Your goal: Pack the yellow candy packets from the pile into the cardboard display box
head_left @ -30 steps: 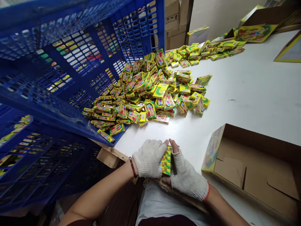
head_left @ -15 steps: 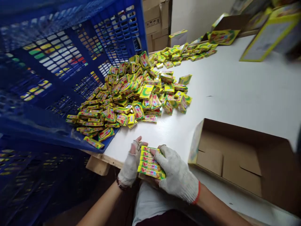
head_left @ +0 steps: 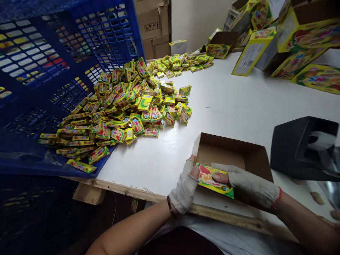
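Observation:
Both my hands wear white knit gloves with cut fingertips. Between them is a stack of small yellow packs with a red fruit picture on the top face, held at the near wall of an open brown carton. My left hand pinches the stack's left end at the carton's near left corner. My right hand lies over its right side with the fingers pressed on top. Only the stack's top face shows. A big heap of the same yellow packs lies to the upper left.
A tipped blue plastic crate spills the heap onto the white table. A second heap of packs lies further back. Large yellow printed cartons stand at the back right, brown boxes behind. A black object sits at the right.
Both hands have carried the stack rightward from the table's near edge to the open carton. The stack has turned from edge-on to face-up. My view has swung right, bringing the black object into sight.

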`<move>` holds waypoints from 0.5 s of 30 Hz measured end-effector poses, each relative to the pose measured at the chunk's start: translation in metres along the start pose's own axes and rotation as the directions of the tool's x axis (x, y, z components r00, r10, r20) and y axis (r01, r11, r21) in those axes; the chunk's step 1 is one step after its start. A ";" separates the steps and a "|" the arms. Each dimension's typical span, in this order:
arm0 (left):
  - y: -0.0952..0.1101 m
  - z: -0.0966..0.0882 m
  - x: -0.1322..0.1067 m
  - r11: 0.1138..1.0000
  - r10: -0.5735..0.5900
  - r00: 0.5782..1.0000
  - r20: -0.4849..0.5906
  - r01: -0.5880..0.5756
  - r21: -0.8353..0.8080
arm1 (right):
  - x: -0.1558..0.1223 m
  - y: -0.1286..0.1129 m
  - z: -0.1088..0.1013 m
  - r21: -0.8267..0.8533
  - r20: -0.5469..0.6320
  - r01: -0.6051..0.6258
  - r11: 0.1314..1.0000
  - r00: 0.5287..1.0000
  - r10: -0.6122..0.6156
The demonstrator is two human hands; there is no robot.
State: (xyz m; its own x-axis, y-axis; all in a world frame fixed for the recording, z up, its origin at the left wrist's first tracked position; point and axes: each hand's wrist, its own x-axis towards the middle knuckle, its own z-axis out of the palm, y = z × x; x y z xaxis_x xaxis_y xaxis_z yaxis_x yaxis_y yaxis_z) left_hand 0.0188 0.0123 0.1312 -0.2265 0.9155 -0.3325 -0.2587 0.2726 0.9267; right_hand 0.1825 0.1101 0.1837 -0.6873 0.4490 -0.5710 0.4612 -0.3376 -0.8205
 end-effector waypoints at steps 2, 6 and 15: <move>0.000 -0.002 -0.022 0.981 0.012 1.000 -0.006 -0.011 0.192 | 0.003 0.007 0.004 -0.170 0.050 0.024 0.985 0.999 -0.016; 0.000 -0.004 -0.043 0.914 -0.015 0.999 0.031 0.001 0.406 | 0.002 0.011 0.001 -0.401 -0.005 0.035 0.915 0.999 -0.040; 0.055 -0.106 0.032 0.256 0.467 0.883 0.034 -0.172 0.951 | 0.016 0.029 -0.012 -0.499 -0.089 0.032 0.866 0.992 -0.089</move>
State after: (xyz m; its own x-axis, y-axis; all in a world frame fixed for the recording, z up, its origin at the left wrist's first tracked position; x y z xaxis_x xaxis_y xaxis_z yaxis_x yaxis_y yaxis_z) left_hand -0.1027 0.0251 0.1532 -0.2894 0.9461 0.1453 0.8662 0.1942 0.4605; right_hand 0.1913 0.1175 0.1502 -0.6726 0.5491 -0.4961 0.6571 0.1350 -0.7416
